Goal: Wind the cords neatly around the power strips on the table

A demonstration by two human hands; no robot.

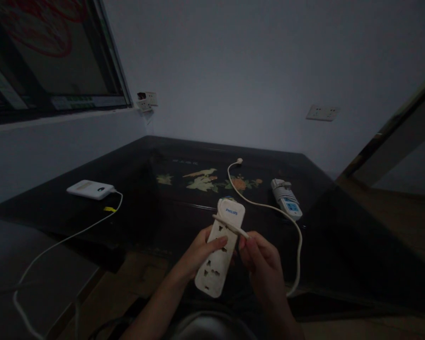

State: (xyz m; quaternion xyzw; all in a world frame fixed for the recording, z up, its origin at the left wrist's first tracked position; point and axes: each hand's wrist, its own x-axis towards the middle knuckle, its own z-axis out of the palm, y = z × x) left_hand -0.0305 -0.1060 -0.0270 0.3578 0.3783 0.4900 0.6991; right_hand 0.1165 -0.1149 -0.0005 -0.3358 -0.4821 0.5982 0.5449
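A white power strip point(216, 271) marked PHILIPS is tilted in front of me, over the near edge of the dark table. Wrapped round its left side is my left hand point(203, 248), the thumb lying across the sockets. My right hand point(260, 255) pinches the strip's white cord point(235, 228), which crosses the face of the strip just below the lettering. From there the cord's free length loops out to the right and runs back over the table to its plug point(239, 161). The left fingers behind the strip are mostly hidden.
On the right of the table point(184, 219) lies a second power strip point(291, 208) with its cord wound round it. At the left sits a white power bank point(90, 189) with a cable point(67, 236) hanging off the edge. Wall sockets point(322, 113) are behind.
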